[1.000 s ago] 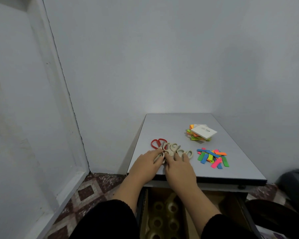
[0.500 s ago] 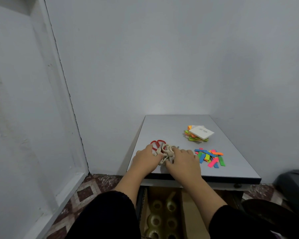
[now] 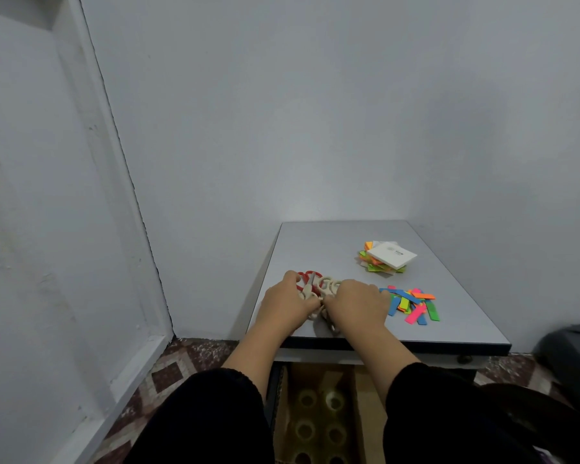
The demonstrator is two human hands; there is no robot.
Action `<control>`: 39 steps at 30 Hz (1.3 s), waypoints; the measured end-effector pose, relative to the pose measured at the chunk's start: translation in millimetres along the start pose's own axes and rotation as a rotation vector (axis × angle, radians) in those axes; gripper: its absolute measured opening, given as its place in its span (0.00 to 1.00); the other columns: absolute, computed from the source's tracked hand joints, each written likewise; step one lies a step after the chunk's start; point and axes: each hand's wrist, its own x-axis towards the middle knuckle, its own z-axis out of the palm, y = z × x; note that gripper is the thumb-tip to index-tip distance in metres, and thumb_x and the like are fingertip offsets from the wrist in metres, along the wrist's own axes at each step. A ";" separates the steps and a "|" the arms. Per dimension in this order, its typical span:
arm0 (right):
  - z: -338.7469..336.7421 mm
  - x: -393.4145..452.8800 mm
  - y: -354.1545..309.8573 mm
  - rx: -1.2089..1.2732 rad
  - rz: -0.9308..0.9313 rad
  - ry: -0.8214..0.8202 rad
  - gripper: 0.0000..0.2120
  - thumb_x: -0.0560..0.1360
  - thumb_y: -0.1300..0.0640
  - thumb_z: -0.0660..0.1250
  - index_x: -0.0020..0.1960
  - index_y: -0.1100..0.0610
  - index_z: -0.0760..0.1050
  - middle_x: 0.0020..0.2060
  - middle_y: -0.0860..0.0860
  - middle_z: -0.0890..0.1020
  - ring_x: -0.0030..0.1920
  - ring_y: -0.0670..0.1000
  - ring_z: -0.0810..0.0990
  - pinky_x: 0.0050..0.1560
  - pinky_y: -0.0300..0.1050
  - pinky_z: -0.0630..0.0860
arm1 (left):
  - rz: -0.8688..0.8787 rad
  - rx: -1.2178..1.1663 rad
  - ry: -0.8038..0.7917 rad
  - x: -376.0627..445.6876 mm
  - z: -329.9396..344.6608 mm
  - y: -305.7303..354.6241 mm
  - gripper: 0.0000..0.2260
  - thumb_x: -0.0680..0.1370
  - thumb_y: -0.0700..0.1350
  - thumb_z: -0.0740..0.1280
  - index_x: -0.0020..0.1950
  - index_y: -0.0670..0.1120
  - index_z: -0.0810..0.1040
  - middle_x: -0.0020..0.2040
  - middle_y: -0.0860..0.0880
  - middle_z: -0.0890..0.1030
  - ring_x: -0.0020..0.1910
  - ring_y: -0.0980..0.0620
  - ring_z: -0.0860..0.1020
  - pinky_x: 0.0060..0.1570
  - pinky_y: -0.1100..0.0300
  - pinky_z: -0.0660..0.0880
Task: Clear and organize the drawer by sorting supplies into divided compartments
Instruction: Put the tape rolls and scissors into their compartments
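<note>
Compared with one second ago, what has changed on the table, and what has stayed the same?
The left hand and right hand have closed in from both sides and gathered the spread scissors into one tight bunch, now held between them near the front edge. The colored strips, the note pile and the tape rolls in the drawer below have not moved.

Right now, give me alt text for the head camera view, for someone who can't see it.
Two bare hands, left hand and right hand, gather a bunch of scissors near the front of a grey table. To the right lie coloured paper strips and a white pad on bright notes. Below, an open drawer holds tape rolls.
</note>
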 end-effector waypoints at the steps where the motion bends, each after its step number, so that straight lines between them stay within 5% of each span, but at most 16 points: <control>1: -0.3 -0.4 -0.8 -0.001 0.002 -0.005 0.12 0.79 0.45 0.58 0.43 0.52 0.69 0.41 0.50 0.76 0.48 0.52 0.74 0.54 0.48 0.66 | 0.000 -0.022 0.003 -0.4 -0.7 -0.8 0.23 0.74 0.50 0.67 0.66 0.48 0.66 0.51 0.48 0.77 0.48 0.50 0.76 0.44 0.59 0.74; 7: 3.1 3.0 -6.9 -0.037 0.006 -0.021 0.11 0.79 0.46 0.58 0.46 0.53 0.72 0.43 0.51 0.78 0.48 0.52 0.74 0.56 0.48 0.66 | 0.007 -0.105 0.014 -5.3 -2.7 -5.6 0.22 0.74 0.50 0.67 0.66 0.49 0.66 0.48 0.49 0.77 0.47 0.51 0.77 0.42 0.59 0.74; 12: 7.7 1.1 0.3 0.034 0.024 0.065 0.18 0.78 0.41 0.57 0.41 0.55 0.71 0.36 0.50 0.73 0.41 0.51 0.70 0.45 0.47 0.66 | 0.023 -0.231 0.058 -19.6 -10.5 -1.2 0.19 0.75 0.49 0.68 0.63 0.51 0.66 0.43 0.54 0.76 0.43 0.56 0.76 0.40 0.63 0.74; 16: 10.0 -12.6 24.5 0.299 -0.004 0.249 0.18 0.76 0.41 0.60 0.39 0.54 0.77 0.32 0.48 0.78 0.36 0.48 0.75 0.37 0.44 0.73 | 0.020 -0.370 0.081 -47.6 -14.5 5.5 0.19 0.74 0.51 0.70 0.61 0.55 0.66 0.49 0.53 0.76 0.46 0.59 0.75 0.42 0.63 0.75; 19: 9.1 -36.9 56.2 0.590 -0.033 0.304 0.12 0.74 0.43 0.64 0.40 0.50 0.75 0.34 0.46 0.78 0.38 0.47 0.76 0.32 0.42 0.70 | 0.040 -0.468 0.090 -80.4 -11.8 8.5 0.17 0.74 0.50 0.71 0.59 0.56 0.68 0.50 0.54 0.76 0.48 0.58 0.76 0.40 0.69 0.72; 25: 24.5 -116.1 130.1 0.692 -0.011 0.311 0.09 0.71 0.56 0.72 0.37 0.48 0.74 0.34 0.44 0.75 0.37 0.45 0.75 0.34 0.39 0.69 | 0.009 -0.636 -0.204 -148.9 18.0 -0.7 0.11 0.70 0.42 0.74 0.43 0.51 0.73 0.43 0.55 0.82 0.43 0.56 0.79 0.49 0.58 0.80; 29: 49.9 -139.0 160.9 0.634 0.130 0.056 0.08 0.72 0.53 0.72 0.39 0.47 0.73 0.38 0.45 0.75 0.38 0.42 0.74 0.36 0.38 0.69 | -0.076 -0.394 -0.413 -169.4 46.8 -1.3 0.11 0.68 0.51 0.73 0.37 0.55 0.70 0.40 0.54 0.79 0.38 0.59 0.76 0.45 0.59 0.76; 32: 61.2 -138.1 169.9 0.553 0.173 -0.036 0.07 0.73 0.47 0.69 0.39 0.46 0.72 0.39 0.44 0.74 0.39 0.40 0.73 0.37 0.38 0.68 | 0.029 -0.055 -0.343 -171.0 67.7 17.3 0.09 0.71 0.53 0.69 0.40 0.55 0.69 0.41 0.54 0.75 0.39 0.58 0.72 0.41 0.63 0.69; 34: 65.1 -137.6 170.4 0.500 0.176 -0.054 0.08 0.74 0.45 0.67 0.40 0.46 0.72 0.39 0.43 0.73 0.39 0.40 0.73 0.37 0.38 0.67 | 0.183 0.201 -0.286 -170.6 83.1 31.2 0.07 0.75 0.53 0.66 0.50 0.54 0.73 0.50 0.53 0.75 0.51 0.54 0.71 0.51 0.60 0.70; 36: 69.2 -138.4 169.7 0.460 0.171 -0.047 0.07 0.74 0.44 0.66 0.42 0.47 0.73 0.40 0.43 0.72 0.38 0.40 0.73 0.35 0.37 0.67 | 0.253 0.391 -0.260 -166.1 104.5 36.0 0.15 0.77 0.51 0.64 0.61 0.49 0.73 0.59 0.49 0.75 0.60 0.49 0.69 0.61 0.55 0.69; 39: 74.8 -140.4 171.7 0.499 0.180 0.026 0.06 0.74 0.47 0.67 0.44 0.49 0.74 0.41 0.44 0.72 0.38 0.41 0.73 0.36 0.36 0.68 | 0.268 0.616 -0.293 -156.6 125.9 40.9 0.15 0.77 0.50 0.62 0.61 0.45 0.75 0.58 0.43 0.77 0.60 0.44 0.71 0.62 0.50 0.67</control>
